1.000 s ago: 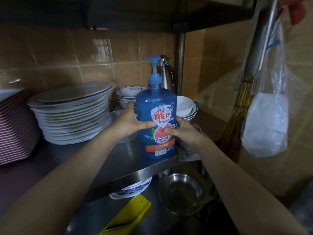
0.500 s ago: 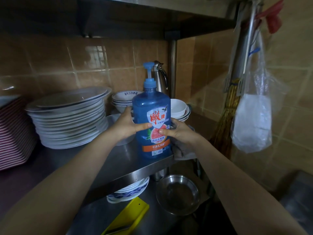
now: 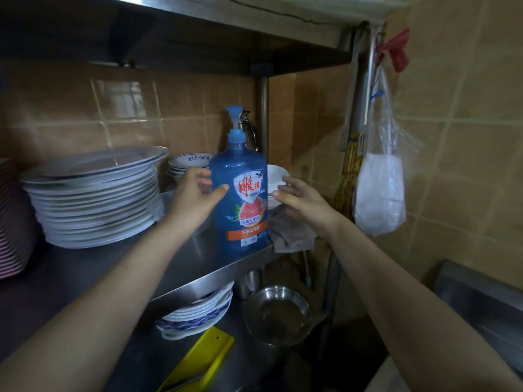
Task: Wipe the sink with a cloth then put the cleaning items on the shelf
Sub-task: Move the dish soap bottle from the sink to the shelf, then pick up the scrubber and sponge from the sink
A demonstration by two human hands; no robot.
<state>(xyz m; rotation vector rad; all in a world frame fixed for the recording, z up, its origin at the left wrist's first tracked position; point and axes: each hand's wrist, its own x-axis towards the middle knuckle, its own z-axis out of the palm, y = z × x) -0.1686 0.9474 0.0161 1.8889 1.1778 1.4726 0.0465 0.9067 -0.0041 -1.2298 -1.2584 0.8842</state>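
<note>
Hands off blue plastic pump bottle of dish soap [image 3: 240, 199] since half a second ago: right hand [image 3: 300, 200] open and clear, left hand [image 3: 195, 199] open, thumb barely touching. Bottle upright on steel shelf [image 3: 198, 275] beside grey cloth [image 3: 291, 236]; shelving likely done.

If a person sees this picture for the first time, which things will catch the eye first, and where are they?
First comes the tall blue pump bottle of dish soap, upright near the front edge of the steel shelf, between the left hand and the right hand. Next, the tall stack of white plates at its left, then the clear plastic bag hanging on the tiled wall at right.
</note>
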